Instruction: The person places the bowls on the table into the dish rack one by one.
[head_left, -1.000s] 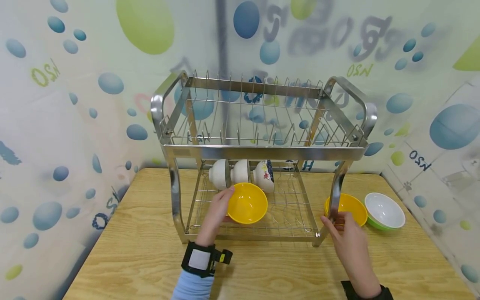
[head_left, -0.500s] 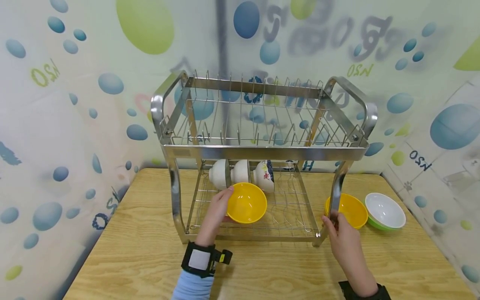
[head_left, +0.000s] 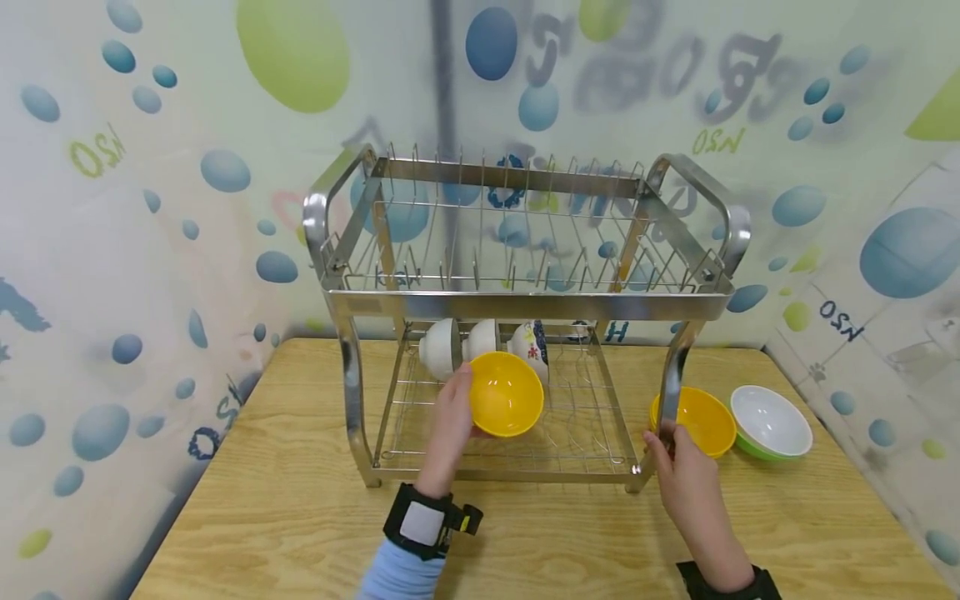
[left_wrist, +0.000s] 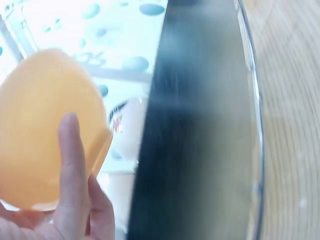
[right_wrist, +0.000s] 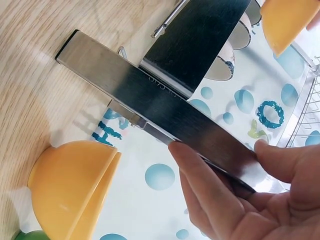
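Note:
My left hand (head_left: 452,412) grips a yellow bowl (head_left: 507,395) by its left side, its inside turned towards the head camera. In the left wrist view a finger lies along the outside of that bowl (left_wrist: 47,130). The bowl is in front of the lower shelf, overlapping the nearest of several white bowls (head_left: 441,350) that stand on edge in a row there. My right hand (head_left: 692,483) grips the front right leg of the steel dish rack (head_left: 532,306). In the right wrist view, fingers and thumb (right_wrist: 280,160) close round that leg.
Right of the rack, another yellow bowl (head_left: 705,421) stands on the wooden table (head_left: 555,542), partly behind the leg. Beside it a white bowl (head_left: 770,421) sits in a green one (head_left: 759,452). The upper shelf has upright wire dividers. A patterned wall covering (head_left: 187,108) stands behind.
My left hand has carried the yellow bowl slightly up and to the right, and it tilts a little. My right hand keeps its hold on the rack leg.

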